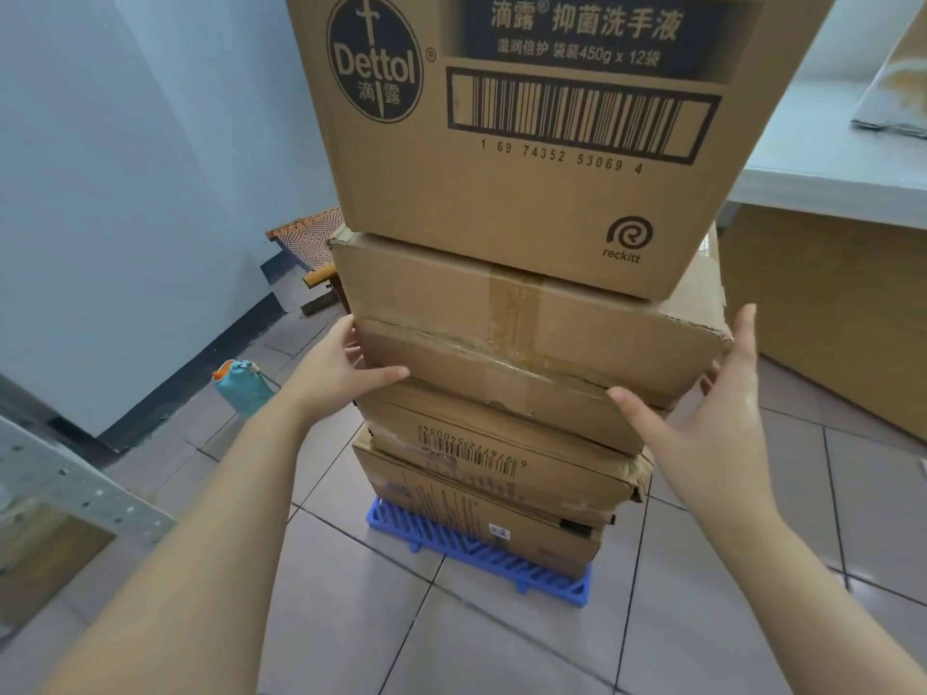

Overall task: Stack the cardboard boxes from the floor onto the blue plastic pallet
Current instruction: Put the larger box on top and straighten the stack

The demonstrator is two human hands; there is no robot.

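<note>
A tall stack of cardboard boxes stands on the blue plastic pallet (436,539) on the tiled floor. A large Dettol box (526,193) is on top. Under it is a worn, taped box (552,373), then a box with an upside-down barcode (501,459), then a bottom box (476,514). My left hand (341,373) grips the taped box's left corner, with the thumb across its front and the fingers round the side. My right hand (722,408) is spread at its right corner; only the thumb tip and some fingertips touch the cardboard.
A teal bottle pouch (243,388) lies on the floor by the left wall, with a wooden bench (311,238) behind it. A perforated metal shelf frame (75,489) is at the near left. A white table (827,163) holding flattened cardboard (898,82) stands at the right.
</note>
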